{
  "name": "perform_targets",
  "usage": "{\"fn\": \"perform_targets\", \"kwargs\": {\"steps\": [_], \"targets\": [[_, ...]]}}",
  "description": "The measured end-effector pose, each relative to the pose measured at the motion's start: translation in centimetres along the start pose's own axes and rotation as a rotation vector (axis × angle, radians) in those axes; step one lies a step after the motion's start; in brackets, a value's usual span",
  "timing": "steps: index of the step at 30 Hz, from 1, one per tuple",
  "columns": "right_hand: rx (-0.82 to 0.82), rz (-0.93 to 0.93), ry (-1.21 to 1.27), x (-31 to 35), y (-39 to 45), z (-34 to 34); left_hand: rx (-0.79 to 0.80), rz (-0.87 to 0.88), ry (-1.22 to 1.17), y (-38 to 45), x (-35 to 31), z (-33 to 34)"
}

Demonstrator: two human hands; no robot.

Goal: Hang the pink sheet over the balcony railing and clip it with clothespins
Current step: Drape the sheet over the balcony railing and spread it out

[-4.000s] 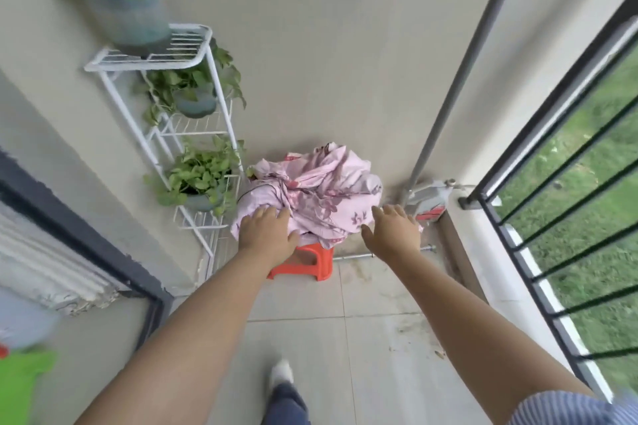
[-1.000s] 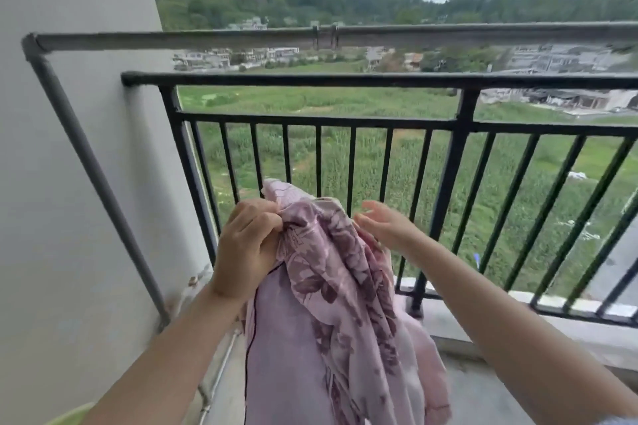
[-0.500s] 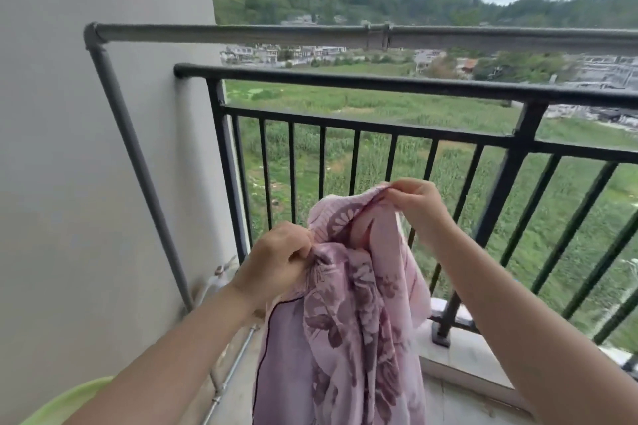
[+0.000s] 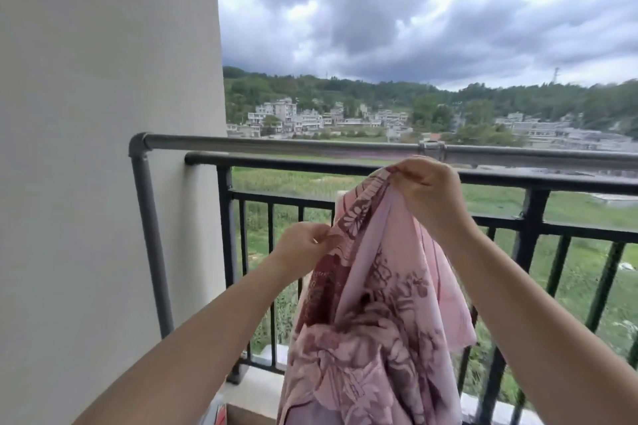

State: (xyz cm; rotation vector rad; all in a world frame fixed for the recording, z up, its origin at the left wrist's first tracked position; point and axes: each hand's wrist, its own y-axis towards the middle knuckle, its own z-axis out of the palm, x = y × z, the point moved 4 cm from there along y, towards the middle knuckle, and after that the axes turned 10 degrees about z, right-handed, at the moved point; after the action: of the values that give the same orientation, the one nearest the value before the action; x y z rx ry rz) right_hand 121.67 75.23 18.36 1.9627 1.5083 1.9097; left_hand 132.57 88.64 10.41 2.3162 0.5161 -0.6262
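While both hands' grip pinches its edge | pink sheet (image 4: 373, 304) hangs bunched, floral-printed

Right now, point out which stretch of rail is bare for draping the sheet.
The grey pipe rail and the black balcony railing below it are bare from the wall corner to the right hand. Beyond that hand both run bare to the frame edge. It is crowded in the middle, where the left hand and right hand hold the bunched pink sheet.
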Motion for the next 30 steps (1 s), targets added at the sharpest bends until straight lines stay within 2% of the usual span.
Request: {"fn": "perform_targets", "kwargs": {"steps": [5,9,11,14,15,17,19,21,22,24,26,27,30], "targets": [[0.004,0.127,-0.022,1.2,1.5,-1.3,-0.233,0.127,-0.192,1.4,-0.7,-4.6],[-0.049,0.177,0.005,0.8,2.7,-0.8,-0.435,0.322,-0.106,3.1,-2.2,-7.5],[-0.030,0.237,0.030,0.2,2.6,-0.2,-0.438,0.435,0.027,3.2,-2.7,-8.3],[-0.030,0.222,-0.021,0.7,2.8,-0.1,-0.278,0.427,0.161,2.8,-2.7,-9.0],[-0.037,0.194,-0.036,1.2,3.0,-0.2,-0.162,0.351,0.117,2.7,-2.2,-9.0],[-0.012,0.108,-0.069,2.1,3.3,0.0,0.188,0.108,-0.148,1.9,-0.4,-8.0],[0.032,0.000,-0.178,2.5,3.2,0.8,0.499,-0.097,-0.299,-0.1,1.5,-6.0],[0.086,-0.091,-0.304,2.4,2.6,1.9,0.659,-0.264,-0.369,-1.9,2.9,-4.1],[0.100,-0.125,-0.335,2.2,2.3,2.3,0.664,-0.336,-0.398,-2.3,3.4,-3.5],[0.098,-0.167,-0.344,1.8,2.0,2.4,0.589,-0.397,-0.391,-2.3,4.1,-3.7],[0.099,-0.168,-0.341,0.7,2.1,1.6,0.430,-0.340,-0.323,-1.7,4.6,-4.9],[0.152,-0.144,-0.348,0.0,2.0,1.3,0.322,-0.298,-0.281,-1.4,4.7,-5.7],[0.569,0.068,-0.283,-1.6,0.0,2.5,-0.062,-0.110,-0.029,-1.1,3.1,-8.1]]}}
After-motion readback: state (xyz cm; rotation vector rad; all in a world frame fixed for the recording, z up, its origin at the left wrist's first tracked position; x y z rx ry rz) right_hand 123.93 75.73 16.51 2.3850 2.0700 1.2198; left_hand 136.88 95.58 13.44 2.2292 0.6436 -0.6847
